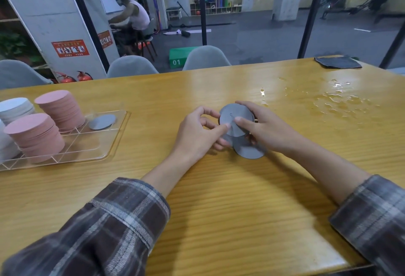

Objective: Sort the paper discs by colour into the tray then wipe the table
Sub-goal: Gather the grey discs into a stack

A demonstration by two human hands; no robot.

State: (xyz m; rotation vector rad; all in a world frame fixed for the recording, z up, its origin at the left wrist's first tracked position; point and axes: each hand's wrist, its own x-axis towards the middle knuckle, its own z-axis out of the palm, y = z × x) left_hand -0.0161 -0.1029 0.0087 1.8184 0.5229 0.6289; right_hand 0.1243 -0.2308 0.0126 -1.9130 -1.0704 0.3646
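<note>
Fingers (221, 128) of ours touch nothing in the tray (118, 135) at left, which holds pink stacks (59, 109), white stacks (13, 107) and a lone disc (102, 121); at centre our left hand (197, 133) and right hand (269, 131) both pinch fanned grey discs (235, 118) (thumbs on top) low over the table (219, 199); water (337, 100), then a cloth (337, 62), lie far right.

In the clear tray (87, 144) pink stacks (35, 135) and white stacks (14, 107) stand beside one flat grey disc (102, 121), while more grey discs (232, 114) overlap mid-way across the table (219, 210).

Two pink stacks (59, 108) (34, 136), two white stacks (14, 107) (5, 144), one tray (87, 144), one cloth (337, 62) — three chairs (19, 74) (131, 66) (206, 58).
</note>
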